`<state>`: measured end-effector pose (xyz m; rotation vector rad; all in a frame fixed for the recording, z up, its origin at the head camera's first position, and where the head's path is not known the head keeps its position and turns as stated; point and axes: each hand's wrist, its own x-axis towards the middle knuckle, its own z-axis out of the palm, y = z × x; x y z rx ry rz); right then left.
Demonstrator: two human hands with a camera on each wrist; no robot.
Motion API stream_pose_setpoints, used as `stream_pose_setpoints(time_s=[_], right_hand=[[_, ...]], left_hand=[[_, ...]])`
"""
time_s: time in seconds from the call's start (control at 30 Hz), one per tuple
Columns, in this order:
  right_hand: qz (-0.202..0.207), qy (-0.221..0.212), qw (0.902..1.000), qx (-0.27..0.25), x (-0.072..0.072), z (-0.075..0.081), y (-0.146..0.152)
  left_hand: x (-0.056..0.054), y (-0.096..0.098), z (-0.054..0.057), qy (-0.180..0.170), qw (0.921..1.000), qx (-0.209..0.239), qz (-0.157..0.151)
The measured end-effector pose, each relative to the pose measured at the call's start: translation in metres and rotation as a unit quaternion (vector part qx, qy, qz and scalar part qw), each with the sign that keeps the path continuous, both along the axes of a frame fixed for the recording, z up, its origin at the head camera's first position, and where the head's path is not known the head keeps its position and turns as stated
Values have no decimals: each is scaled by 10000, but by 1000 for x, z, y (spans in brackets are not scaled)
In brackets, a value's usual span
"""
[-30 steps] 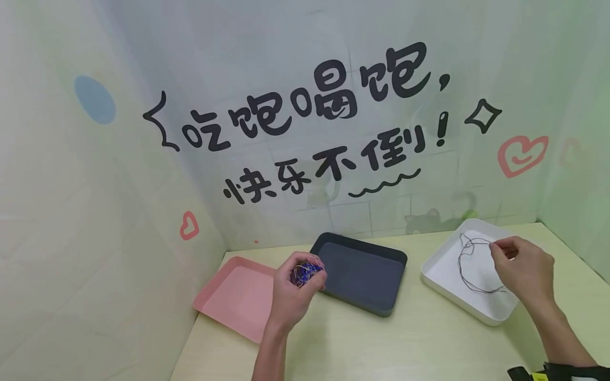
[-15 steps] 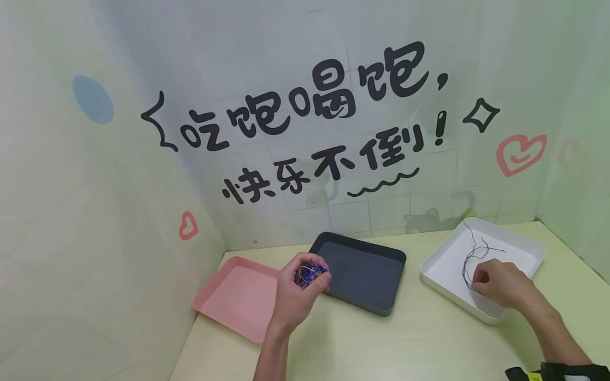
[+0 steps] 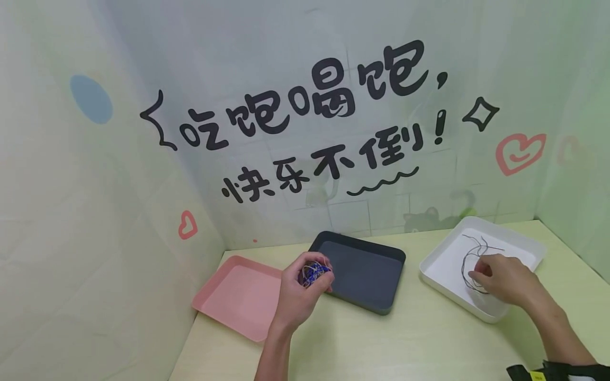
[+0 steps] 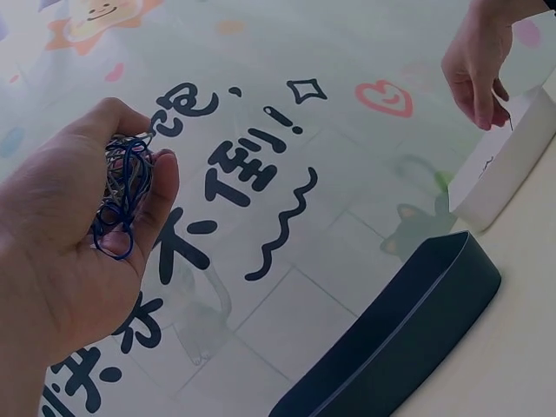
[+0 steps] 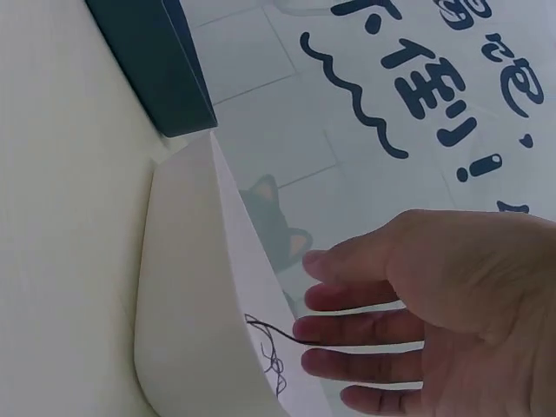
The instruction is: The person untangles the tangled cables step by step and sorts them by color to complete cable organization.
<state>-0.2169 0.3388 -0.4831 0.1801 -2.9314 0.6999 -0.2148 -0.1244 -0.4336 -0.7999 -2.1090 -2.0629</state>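
A tangled bundle of thin blue and pale wires (image 4: 126, 195) sits in my left hand (image 3: 296, 296), the fingers and thumb curled round it. The hand is raised in front of the dark grey tray (image 3: 362, 275). Over the white tray (image 3: 436, 272) is my right hand (image 3: 510, 280). Its fingers look nearly straight in the right wrist view, with thumb and index apart. A thin dark wire (image 3: 463, 264) lies in loose loops in that tray. One strand of it reaches the right fingertips (image 5: 313, 330), seemingly touching without being pinched.
A pink tray (image 3: 233, 296) stands at the left, partly behind the left forearm. All three trays rest on a pale table (image 3: 381, 344). A printed cloth (image 3: 286, 222) with dark lettering hangs behind, and side curtains close in left and right.
My right hand has come down and left from where it held the dark wire up, and the wire now lies lower in the white tray. My left hand has drifted slightly right with its bundle.
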Motion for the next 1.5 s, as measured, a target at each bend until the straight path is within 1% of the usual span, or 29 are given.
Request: stream_pose_setpoints(time_s=[0.07, 0.13, 0.2, 0.3, 0.4, 0.5, 0.6, 0.7, 0.83, 0.97, 1.03, 1.23, 1.33, 1.43, 1.5], right_hand=[[-4, 419, 9991, -38, 0, 5, -6], [43, 1017, 9947, -149, 1, 9, -14], [118, 1635, 9858, -364, 4, 14, -25], [339, 2421, 9662, -819, 10, 23, -44], [689, 2836, 9483, -1247, 18, 32, -67], [1118, 3030, 9338, -1539, 23, 41, -92], [1532, 3006, 9243, -1782, 28, 47, -114], [1890, 2865, 9190, -1939, 32, 51, -133], [2230, 2646, 9150, -2075, 35, 54, -156], [2514, 2604, 9058, -2200, 35, 54, -171], [2621, 2556, 9015, -2308, 34, 53, -176], [2636, 2077, 9033, -2671, 34, 49, -184], [2577, 1931, 9047, -2790, 35, 47, -188], [2482, 1678, 9096, -2877, 36, 47, -189], [2449, 1478, 9112, -2963, 36, 46, -189]], left_hand=[[0, 1, 0, -19, 10000, -31, -2], [0, 3, 0, -53, 10000, -48, -22], [0, 5, -1, -47, 9999, -86, -36], [0, 9, -1, 3, 9999, -132, -70], [0, 13, -2, 39, 9998, -187, -112], [1, 17, -3, -32, 9995, -220, -230], [3, 22, -4, -58, 9989, -282, -358], [4, 26, -5, 39, 9980, -393, -492], [6, 32, -7, 148, 9958, -558, -708], [7, 37, -12, 255, 9927, -816, -851], [7, 40, -14, 356, 9909, -971, -864], [8, 43, -16, 595, 9865, -1290, -820], [8, 44, -16, 668, 9845, -1365, -875], [9, 44, -16, 705, 9829, -1425, -928], [9, 44, -16, 720, 9828, -1408, -955]])
